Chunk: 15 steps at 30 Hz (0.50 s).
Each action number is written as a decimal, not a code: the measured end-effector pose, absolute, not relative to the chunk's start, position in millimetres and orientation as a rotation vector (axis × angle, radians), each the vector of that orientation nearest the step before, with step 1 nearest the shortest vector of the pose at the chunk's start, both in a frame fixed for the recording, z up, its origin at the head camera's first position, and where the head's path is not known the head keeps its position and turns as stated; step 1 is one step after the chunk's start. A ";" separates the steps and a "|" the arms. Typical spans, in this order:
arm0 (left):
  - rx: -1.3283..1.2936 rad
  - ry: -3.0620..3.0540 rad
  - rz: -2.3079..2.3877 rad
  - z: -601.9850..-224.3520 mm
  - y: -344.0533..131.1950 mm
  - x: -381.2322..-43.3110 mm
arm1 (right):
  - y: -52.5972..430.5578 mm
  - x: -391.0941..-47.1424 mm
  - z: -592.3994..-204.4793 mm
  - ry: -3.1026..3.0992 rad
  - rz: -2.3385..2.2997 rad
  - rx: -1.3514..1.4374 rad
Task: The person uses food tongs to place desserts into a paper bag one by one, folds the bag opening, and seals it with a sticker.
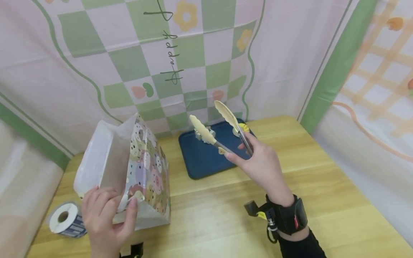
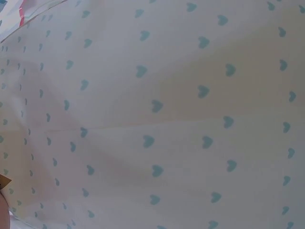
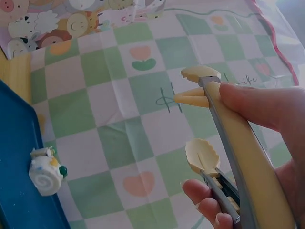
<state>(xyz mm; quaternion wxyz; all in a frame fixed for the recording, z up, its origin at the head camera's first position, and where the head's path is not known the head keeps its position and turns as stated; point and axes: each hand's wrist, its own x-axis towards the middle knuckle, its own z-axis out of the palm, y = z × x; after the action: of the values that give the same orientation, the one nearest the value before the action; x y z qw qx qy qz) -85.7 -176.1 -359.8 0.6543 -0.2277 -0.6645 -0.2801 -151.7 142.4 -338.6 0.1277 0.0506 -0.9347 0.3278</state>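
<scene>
On the left stands an open paper bag [image 1: 148, 175], white inside, its right side printed with cartoon animals. My left hand [image 1: 106, 218] pinches the bag's near rim, fingers over the edge and thumb on the outside. My right hand [image 1: 262, 165] holds cream-tipped tongs [image 1: 202, 129] above a dark blue tray [image 1: 193, 163]; the arms of the tongs are spread, with nothing seen between the tips. A small white swirled piece [image 3: 45, 176] lies on the tray, partly behind the tongs in the head view. Near the tray's right side is a yellow round item [image 1: 244, 127], partly hidden.
A roll of labels [image 1: 66, 220] stands left of the bag on the wooden table [image 1: 206, 211]. Printed cloth [image 1: 219, 64] hangs behind the table and at both sides. A pale surface with small hearts [image 2: 157, 106] fills the left wrist view.
</scene>
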 end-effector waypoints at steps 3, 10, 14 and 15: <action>-0.514 -1.499 -0.631 -359.7 -175.7 -86.4 | 145.1 -156.3 -340.7 -2.721 0.951 0.125; -0.510 -1.477 -0.634 -358.1 -173.9 -87.2 | 153.0 -166.7 -348.2 -2.726 0.910 0.085; -0.509 -1.478 -0.636 -358.4 -174.3 -87.3 | 157.5 -171.9 -352.0 -2.740 0.892 0.048; -0.509 -1.479 -0.636 -358.6 -174.4 -87.3 | 158.6 -173.1 -353.0 -2.741 0.891 0.038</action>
<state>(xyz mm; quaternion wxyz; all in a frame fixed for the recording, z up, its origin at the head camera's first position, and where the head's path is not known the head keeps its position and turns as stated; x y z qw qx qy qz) -87.3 -174.4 -358.6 0.6642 -0.2252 -0.6549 -0.2815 -173.1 158.6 -353.0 0.1294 0.0132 -0.9430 0.3064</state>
